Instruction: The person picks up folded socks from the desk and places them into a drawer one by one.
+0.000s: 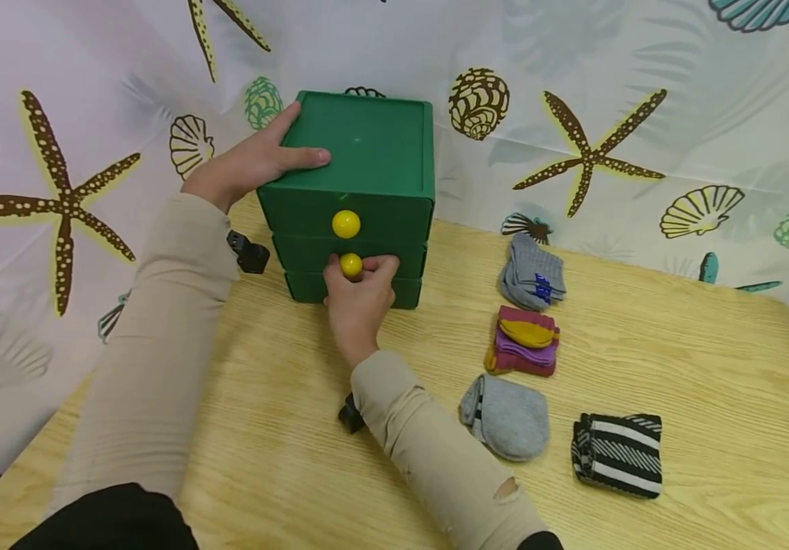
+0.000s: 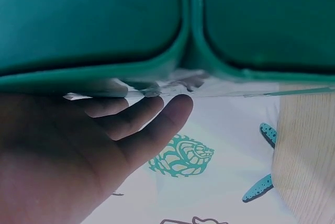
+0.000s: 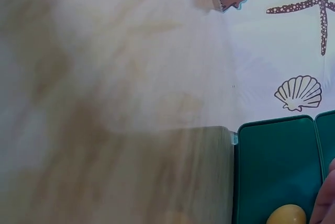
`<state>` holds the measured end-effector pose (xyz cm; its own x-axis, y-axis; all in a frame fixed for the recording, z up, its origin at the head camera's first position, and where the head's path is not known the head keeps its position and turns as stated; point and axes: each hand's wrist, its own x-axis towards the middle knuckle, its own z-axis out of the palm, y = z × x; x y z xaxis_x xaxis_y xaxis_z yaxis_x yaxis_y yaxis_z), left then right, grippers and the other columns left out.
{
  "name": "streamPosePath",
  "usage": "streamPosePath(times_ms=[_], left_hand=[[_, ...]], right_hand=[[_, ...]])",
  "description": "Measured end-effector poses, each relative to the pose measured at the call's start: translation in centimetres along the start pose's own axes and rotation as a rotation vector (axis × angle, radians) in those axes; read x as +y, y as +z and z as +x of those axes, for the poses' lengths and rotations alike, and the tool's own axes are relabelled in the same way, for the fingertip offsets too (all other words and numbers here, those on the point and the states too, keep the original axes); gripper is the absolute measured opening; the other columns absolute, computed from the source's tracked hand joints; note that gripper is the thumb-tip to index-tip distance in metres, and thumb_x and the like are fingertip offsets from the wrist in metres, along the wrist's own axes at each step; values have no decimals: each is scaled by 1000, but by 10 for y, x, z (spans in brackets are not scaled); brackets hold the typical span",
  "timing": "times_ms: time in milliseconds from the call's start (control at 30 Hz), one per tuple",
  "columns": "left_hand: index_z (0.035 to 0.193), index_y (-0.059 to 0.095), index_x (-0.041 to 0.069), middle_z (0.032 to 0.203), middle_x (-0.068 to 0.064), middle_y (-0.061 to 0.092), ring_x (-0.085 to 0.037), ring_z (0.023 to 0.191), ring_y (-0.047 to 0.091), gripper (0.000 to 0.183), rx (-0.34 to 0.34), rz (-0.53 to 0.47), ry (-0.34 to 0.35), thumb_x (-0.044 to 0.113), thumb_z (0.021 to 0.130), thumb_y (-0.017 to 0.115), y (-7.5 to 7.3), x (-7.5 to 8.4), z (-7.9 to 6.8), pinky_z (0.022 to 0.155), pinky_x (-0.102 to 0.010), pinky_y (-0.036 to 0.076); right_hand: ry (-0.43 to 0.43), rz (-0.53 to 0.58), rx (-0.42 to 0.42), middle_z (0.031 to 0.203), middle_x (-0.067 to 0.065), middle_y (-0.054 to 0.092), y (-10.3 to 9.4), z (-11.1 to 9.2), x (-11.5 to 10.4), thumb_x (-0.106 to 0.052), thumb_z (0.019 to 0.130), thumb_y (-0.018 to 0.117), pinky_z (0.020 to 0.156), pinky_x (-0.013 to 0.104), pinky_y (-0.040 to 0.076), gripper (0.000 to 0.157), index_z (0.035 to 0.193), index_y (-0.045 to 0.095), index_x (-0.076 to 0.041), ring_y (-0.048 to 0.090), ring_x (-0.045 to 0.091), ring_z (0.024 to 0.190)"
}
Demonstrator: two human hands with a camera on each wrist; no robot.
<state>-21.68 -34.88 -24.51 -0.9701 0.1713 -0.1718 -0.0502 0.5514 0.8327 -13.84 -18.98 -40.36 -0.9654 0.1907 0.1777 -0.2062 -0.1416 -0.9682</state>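
Observation:
A green drawer cabinet with yellow knobs stands against the patterned cloth. My left hand rests at its upper left edge, thumb lying on the top and fingers along the left side. In the left wrist view the fingers of that hand stretch alongside the green wall. My right hand pinches the middle drawer's knob between thumb and fingers. Above it sits the top drawer's knob. The lowest drawer front is partly hidden by the right hand. All drawers look pushed in.
Folded socks lie right of the cabinet on the wooden table: a grey pair, a maroon, purple and mustard pair, a light grey pair and a black-and-white striped pair. Starfish-and-shell cloth hangs behind.

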Motion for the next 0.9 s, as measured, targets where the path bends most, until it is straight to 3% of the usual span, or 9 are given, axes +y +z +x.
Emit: streamPosePath(times_ms=[167,467,733,900], left_hand=[[159,-19,34,167,1,-18,-27,152,-8,102,-2,-18,2,51,97,60,1,0,0,120,-53,5],[159,-20,33,167,0,-19,-28,152,-7,102,-8,-27,10,50,98,60,3,2,2,120,-52,4],[159,-20,35,166,2,-21,-29,152,-9,103,-4,-22,-2,52,97,60,-1,-1,2,120,-53,5],[158,-21,34,166,-1,-21,-33,152,-7,103,-3,-8,-3,52,97,59,-1,-2,3,120,-55,5]], right_hand=[[24,43,15,75,4,64,0,-1,2,-18,90,78,52,33,57,38,101,42,-11,64,42,57],[32,67,47,74,4,65,-2,-8,4,-17,89,78,50,33,56,38,101,42,-12,61,44,55],[20,-50,62,76,-1,65,-7,-27,0,-22,88,81,68,29,56,41,101,43,-12,63,12,69],[48,-44,42,80,-1,65,-14,-42,-4,-21,88,81,73,29,56,42,104,43,-11,63,11,73]])
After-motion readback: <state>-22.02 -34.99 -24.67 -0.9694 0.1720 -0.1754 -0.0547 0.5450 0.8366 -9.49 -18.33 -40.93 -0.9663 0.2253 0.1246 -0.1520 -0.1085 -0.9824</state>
